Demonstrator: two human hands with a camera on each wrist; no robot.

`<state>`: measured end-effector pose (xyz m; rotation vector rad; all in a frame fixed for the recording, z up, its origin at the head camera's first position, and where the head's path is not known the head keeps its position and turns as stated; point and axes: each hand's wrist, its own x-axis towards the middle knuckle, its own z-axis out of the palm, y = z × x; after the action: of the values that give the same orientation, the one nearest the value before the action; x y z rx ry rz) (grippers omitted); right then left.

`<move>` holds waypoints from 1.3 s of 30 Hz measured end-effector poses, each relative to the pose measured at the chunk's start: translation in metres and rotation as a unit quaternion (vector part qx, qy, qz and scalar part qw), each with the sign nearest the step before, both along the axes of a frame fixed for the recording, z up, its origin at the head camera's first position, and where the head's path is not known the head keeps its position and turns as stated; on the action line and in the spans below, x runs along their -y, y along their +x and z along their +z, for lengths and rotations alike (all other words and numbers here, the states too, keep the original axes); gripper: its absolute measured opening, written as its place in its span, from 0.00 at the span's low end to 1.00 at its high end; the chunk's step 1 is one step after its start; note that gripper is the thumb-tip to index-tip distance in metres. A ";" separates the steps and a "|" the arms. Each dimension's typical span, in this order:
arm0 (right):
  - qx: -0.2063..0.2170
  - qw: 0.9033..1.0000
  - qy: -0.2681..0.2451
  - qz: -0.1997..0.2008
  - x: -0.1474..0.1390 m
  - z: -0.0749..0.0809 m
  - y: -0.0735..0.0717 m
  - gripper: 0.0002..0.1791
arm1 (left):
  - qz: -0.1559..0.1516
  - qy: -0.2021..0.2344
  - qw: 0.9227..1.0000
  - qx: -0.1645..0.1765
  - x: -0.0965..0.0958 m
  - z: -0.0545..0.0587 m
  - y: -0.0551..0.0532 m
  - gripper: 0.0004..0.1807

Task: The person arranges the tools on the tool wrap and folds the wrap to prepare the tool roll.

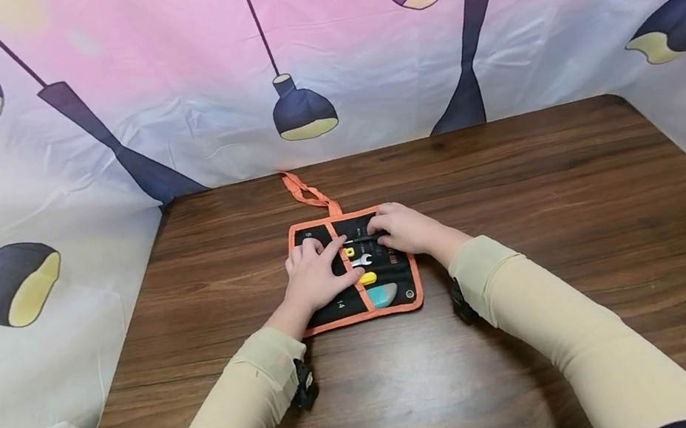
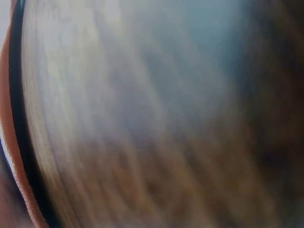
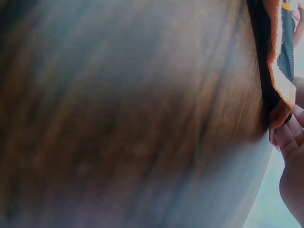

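A black tool pouch (image 1: 396, 276) with orange trim lies on the table in the head view. From its pocket stick out an open-end wrench (image 1: 362, 261), a yellow-handled tool (image 1: 367, 278) and a teal and grey handle (image 1: 385, 295). My left hand (image 1: 315, 276) rests on the pocket side, thumb and index finger spread across the orange pocket edge. At the far right corner of the pouch, my right hand (image 1: 409, 232) pinches the end of a thin black tool (image 1: 363, 239), whose other end is at the pocket. In the right wrist view, its fingers (image 3: 287, 140) touch the raised pouch edge.
An orange strap (image 1: 309, 193) runs from the pouch toward the table's back edge. The brown wooden table (image 1: 551, 211) extends on both sides. Behind it hangs a cloth (image 1: 220, 121) printed with lamps. The left wrist view mostly shows blurred tabletop.
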<state>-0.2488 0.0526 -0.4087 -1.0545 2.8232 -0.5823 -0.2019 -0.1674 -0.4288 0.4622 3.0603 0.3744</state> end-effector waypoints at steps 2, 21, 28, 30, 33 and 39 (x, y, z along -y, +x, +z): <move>-0.004 1.000 -0.002 0.005 0.000 -0.001 0.000 0.10 | 0.000 -0.004 1.000 0.003 0.000 0.000 0.000 0.41; 0.030 0.998 0.023 -0.044 -0.011 0.000 -0.002 0.15 | 0.016 -0.055 0.998 0.016 -0.006 0.001 -0.002 0.42; 0.030 0.998 0.023 -0.045 -0.012 0.000 -0.001 0.14 | 0.021 -0.039 0.999 0.009 -0.007 -0.002 -0.001 0.42; 0.024 0.998 0.023 -0.046 -0.012 0.000 -0.001 0.14 | 0.022 -0.031 0.999 0.007 -0.007 -0.002 -0.001 0.42; 0.015 0.998 0.025 -0.052 -0.012 0.000 -0.001 0.13 | 0.022 -0.024 0.999 0.003 -0.007 -0.003 0.000 0.43; 0.012 0.997 0.033 -0.063 -0.010 0.001 -0.002 0.13 | 0.021 -0.017 1.000 -0.002 -0.005 -0.003 0.000 0.43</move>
<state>-0.2513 0.0623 -0.4081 -0.8562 2.8820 -0.5039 -0.2022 -0.1620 -0.4321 0.3984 3.0788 0.3228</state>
